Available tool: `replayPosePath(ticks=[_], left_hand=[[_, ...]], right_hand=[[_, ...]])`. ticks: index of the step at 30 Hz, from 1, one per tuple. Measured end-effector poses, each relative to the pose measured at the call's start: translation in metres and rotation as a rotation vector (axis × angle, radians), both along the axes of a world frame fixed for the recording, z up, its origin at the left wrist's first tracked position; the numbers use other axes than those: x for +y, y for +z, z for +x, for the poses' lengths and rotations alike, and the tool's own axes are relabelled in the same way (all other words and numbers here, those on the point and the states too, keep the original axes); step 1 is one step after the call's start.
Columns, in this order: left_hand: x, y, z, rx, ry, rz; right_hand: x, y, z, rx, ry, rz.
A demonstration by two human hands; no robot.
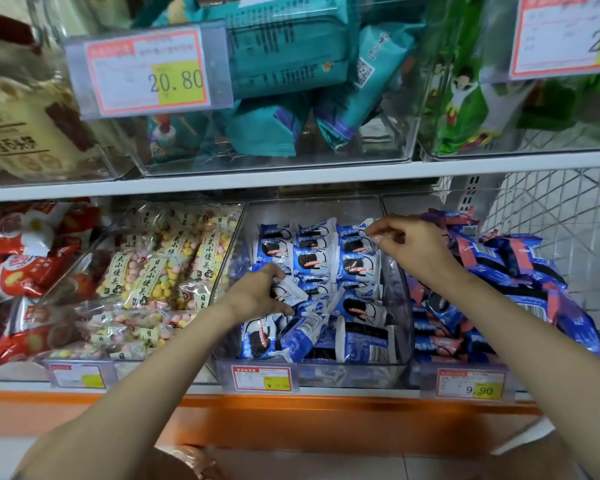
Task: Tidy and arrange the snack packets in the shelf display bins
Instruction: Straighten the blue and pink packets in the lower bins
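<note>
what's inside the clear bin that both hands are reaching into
Blue-and-white cookie packets: standing in rows at the back, jumbled in front. The left hand grips one, the right hand pinches a back-row packet's top. The bin floor and lower packets are covered.

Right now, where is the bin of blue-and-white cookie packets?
The cookie-packet bin sits centre on the lower shelf in the head view, between the pastel-ball snack bags on its left and the blue-and-pink packets on its right, under the teal-packet bin.

Clear glossy plastic bin (400, 306), glossy packets (357, 265)
</note>
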State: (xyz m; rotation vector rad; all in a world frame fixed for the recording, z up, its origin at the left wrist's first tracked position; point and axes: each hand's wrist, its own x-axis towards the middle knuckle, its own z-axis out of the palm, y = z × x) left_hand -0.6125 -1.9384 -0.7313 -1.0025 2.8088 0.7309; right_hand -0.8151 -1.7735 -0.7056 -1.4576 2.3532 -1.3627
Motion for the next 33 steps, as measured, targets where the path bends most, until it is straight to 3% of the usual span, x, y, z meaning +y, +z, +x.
replayPosePath(ticks=[9,13,16,20,25,27,29,33], left_hand=[[0.011,0.006,-0.005,0.333,-0.103,-0.088],[0.01,0.003,-0.007,0.233,-0.218,-0.091],[0.003,0.008,-0.007,0.326,-0.086,0.024],[-0.003,0.016,-0.001,0.471,0.187,0.007],[0.012,0.032,0.021,0.592,0.127,-0.049],[0.008,0.039,0.032,0.629,0.099,-0.179],[-0.002,0.04,0.039,0.592,0.1,-0.272],[-0.014,0.039,0.044,0.513,0.159,-0.279]], right_hand=[[-0.006,0.002,0.015,0.199,0.064,-0.013],[-0.016,0.001,0.027,0.223,0.153,-0.008],[-0.019,-0.002,0.026,0.15,0.158,0.016],[-0.021,-0.002,0.021,0.065,0.157,0.054],[-0.023,-0.002,0.02,0.056,0.213,0.109],[-0.024,0.0,0.022,0.089,0.237,0.128],[-0.026,0.002,0.026,0.121,0.256,0.152],[-0.046,0.007,0.041,0.211,0.277,0.25]])
